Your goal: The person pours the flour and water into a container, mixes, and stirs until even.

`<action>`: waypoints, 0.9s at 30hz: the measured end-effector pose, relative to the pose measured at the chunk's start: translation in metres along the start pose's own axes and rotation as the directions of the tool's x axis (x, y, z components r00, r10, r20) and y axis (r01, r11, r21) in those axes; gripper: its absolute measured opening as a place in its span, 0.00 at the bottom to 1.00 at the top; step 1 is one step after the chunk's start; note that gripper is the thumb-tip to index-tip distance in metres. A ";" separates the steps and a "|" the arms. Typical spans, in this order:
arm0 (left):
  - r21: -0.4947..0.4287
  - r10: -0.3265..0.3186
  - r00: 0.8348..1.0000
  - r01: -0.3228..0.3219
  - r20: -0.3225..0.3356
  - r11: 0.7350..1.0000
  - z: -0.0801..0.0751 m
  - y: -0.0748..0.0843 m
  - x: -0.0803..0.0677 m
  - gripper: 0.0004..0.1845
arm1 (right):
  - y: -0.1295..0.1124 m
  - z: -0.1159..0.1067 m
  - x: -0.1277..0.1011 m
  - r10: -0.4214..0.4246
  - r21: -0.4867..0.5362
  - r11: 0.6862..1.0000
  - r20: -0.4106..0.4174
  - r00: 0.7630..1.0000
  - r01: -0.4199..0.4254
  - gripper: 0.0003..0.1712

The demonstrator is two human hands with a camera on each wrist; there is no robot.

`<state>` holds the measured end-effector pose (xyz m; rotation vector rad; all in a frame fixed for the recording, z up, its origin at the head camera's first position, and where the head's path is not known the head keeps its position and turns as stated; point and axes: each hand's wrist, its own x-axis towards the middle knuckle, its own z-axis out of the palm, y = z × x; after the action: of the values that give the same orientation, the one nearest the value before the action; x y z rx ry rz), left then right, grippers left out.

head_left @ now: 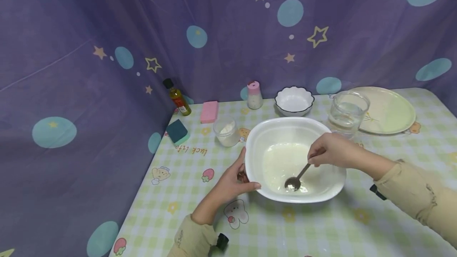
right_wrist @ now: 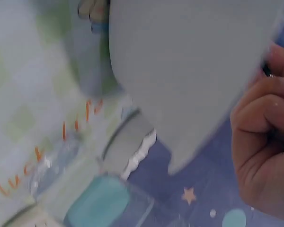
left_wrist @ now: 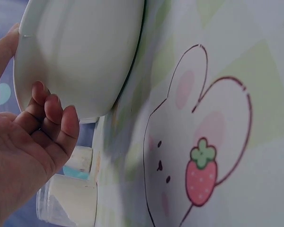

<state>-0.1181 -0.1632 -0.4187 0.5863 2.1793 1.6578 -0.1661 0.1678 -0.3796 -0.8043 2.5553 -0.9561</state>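
A large white basin stands on the table with a pale, shiny liquid in its bottom. My right hand pinches the handle of a dark spoon, whose bowl dips into the liquid near the front wall. In the right wrist view the basin's outer wall hides most of the spoon. My left hand holds the basin's left rim, its thumb on the front left edge. The left wrist view shows curled fingers against the basin's outer wall.
Left of the basin are a cup of white powder, a sponge, a pink block and an oil bottle. Behind it stand a pink-topped shaker and a scalloped bowl. A glass of water and a plate are at right.
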 end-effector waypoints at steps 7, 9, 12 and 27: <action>0.007 0.010 1.000 -0.010 -0.001 1.000 0.001 0.001 0.000 0.58 | -0.008 0.027 0.013 -0.176 -0.032 0.984 -0.129 0.976 0.174 0.04; 0.009 0.010 1.000 -0.010 -0.001 1.000 0.001 0.001 0.000 0.58 | -0.010 0.032 0.017 -0.207 -0.073 0.978 -0.168 0.964 0.197 0.05; 0.008 0.004 1.000 -0.004 -0.002 1.000 0.001 0.001 0.000 0.58 | -0.011 0.037 0.022 -0.231 -0.128 0.970 -0.228 0.946 0.206 0.05; 0.005 -0.018 1.000 0.018 -0.001 1.000 0.000 0.001 0.001 0.59 | 0.002 0.013 0.020 -0.186 -0.335 0.940 -0.363 0.913 0.058 0.03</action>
<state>-0.1187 -0.1628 -0.4181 0.5652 2.1832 1.6446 -0.1771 0.1509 -0.3923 -0.9526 3.0971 -0.8156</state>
